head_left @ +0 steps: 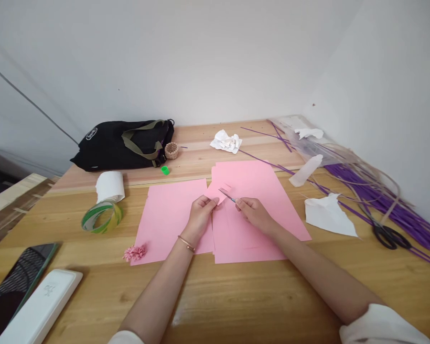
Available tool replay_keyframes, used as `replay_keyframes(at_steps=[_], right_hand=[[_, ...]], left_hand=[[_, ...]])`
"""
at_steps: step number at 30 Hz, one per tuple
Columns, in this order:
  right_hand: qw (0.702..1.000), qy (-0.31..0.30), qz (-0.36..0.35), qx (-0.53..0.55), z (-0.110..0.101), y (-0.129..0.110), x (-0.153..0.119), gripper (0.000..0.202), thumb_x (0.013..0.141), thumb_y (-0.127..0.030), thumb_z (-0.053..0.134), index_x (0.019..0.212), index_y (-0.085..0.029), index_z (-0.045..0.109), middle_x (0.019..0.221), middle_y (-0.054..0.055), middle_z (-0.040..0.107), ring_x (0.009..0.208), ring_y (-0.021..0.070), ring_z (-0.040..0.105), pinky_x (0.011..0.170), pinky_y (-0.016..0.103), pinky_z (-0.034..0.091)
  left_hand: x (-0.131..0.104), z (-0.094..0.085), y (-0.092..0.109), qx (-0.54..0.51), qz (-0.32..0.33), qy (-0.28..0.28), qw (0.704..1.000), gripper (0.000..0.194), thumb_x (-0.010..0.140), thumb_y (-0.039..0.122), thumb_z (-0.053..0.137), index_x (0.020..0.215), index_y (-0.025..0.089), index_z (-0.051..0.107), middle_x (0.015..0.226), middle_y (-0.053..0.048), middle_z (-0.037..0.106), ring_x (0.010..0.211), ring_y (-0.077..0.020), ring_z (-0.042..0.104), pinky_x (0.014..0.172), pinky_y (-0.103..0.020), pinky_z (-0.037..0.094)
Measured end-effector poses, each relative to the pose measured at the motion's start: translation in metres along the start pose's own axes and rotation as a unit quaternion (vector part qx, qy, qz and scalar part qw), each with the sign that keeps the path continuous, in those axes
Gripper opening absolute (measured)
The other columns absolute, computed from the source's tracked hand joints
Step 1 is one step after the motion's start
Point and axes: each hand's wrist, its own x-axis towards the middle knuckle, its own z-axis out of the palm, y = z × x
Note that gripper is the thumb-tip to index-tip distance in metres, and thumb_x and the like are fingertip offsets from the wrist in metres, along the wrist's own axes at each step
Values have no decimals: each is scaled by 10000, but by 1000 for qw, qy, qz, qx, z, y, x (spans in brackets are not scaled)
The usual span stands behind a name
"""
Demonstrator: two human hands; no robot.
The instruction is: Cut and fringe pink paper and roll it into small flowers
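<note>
Between the thumb and fingers of my left hand (201,211) is a small piece of pink paper (217,190), its far end showing cut slits. My right hand (251,210) is closed around small scissors (227,195); their slim pointed blades lie across the pink piece, and the handles are hidden in the fingers. Both hands are over two lots of pink sheets: a left sheet (165,215) and a right stack (258,191). A fringed pink paper flower (134,252) rests on the left sheet's near corner.
At the back left lie a black bag (111,143), a small woven basket (171,151) and a green cap (165,170). Tape rolls (102,217), a tissue roll (110,186), a phone (19,277) and a white power bank (43,306) are left. Black scissors (390,235) and purple strips (380,200) lie right.
</note>
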Motion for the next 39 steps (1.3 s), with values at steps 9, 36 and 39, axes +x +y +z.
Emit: replay_keyframes(at_steps=[9, 36, 39], right_hand=[[1000, -2, -4, 5, 1, 2, 1, 430, 742, -598, 478, 578, -206, 412, 401, -95, 261, 373, 58, 207, 376, 206, 155], [998, -5, -64, 25, 3, 24, 10, 506, 688, -699, 491, 541, -223, 402, 424, -70, 241, 394, 86, 220, 382, 242, 156], [997, -1, -67, 26, 2, 25, 10, 501, 695, -694, 492, 550, -222, 406, 427, -73, 232, 397, 87, 222, 390, 241, 165]], left_hand=[[-3, 3, 4, -3, -15, 12, 1000, 242, 549, 289, 797, 649, 140, 635, 613, 12, 625, 598, -101, 530, 630, -254, 411], [-9, 9, 10, -68, 9, 26, 997, 281, 516, 261, 837, 592, 121, 606, 559, -1, 582, 555, -90, 526, 576, -233, 403], [-7, 10, 10, -64, -8, 40, 997, 279, 517, 227, 830, 559, 130, 572, 555, -10, 587, 544, -97, 540, 562, -234, 413]])
